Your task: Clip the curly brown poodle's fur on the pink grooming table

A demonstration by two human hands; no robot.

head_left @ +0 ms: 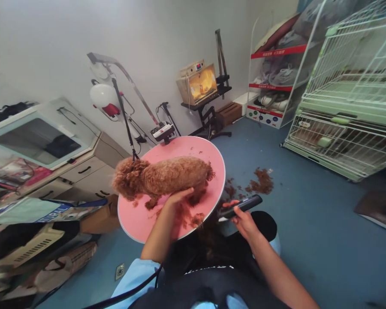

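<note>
A curly brown dog stands on a round pink grooming table, its head to the left. My left hand lies against the dog's near side, low by the belly and hind leg, with the visible fingers stretched out. Some of its fingers are hidden by the dog. Off the table's right edge, my right hand is closed around a black hair clipper, which is apart from the dog. Loose tufts of brown hair lie on the table beside the dog's legs.
Cut hair lies on the blue floor right of the table. A grooming arm rises behind the dog's head. Wire cages and a shelf rack stand right; a lit box is at the back. Cabinets line the left.
</note>
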